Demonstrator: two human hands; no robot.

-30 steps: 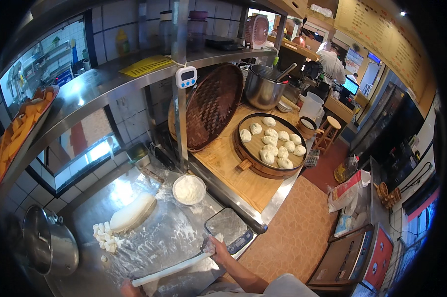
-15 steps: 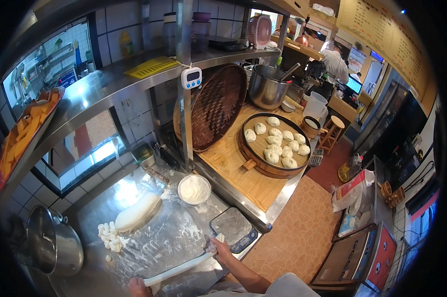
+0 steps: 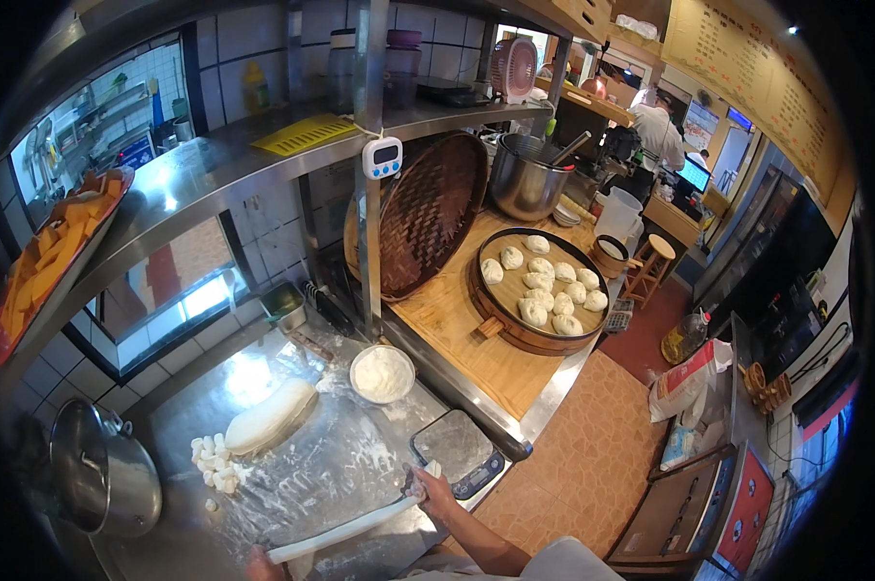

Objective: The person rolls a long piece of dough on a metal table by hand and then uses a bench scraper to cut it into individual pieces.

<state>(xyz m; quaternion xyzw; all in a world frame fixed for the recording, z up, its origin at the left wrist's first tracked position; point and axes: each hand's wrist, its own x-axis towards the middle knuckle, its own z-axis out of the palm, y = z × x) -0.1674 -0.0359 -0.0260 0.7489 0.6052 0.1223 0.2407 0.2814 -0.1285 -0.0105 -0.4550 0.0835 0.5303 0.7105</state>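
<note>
A long white dough rope stretches over the floured steel worktop near the lower edge. My right hand is closed round its right end, and a short stub of dough sticks out past the fingers. At the other end my left hand grips the rope, partly hidden in the dark lower rim. Behind the rope lies a big smooth dough log, with several small cut dough pieces beside it. A bowl of flour stands at the back right, and a kitchen scale sits close to my right hand.
A round steamer holding several filled buns rests on the wooden board at right. A steel pot stands at left. Overhead runs a metal shelf with a timer. Another person is far back.
The left end of the dough rope, with my left hand, has shifted slightly left. My right hand stays nearly in place, still holding the other end.
</note>
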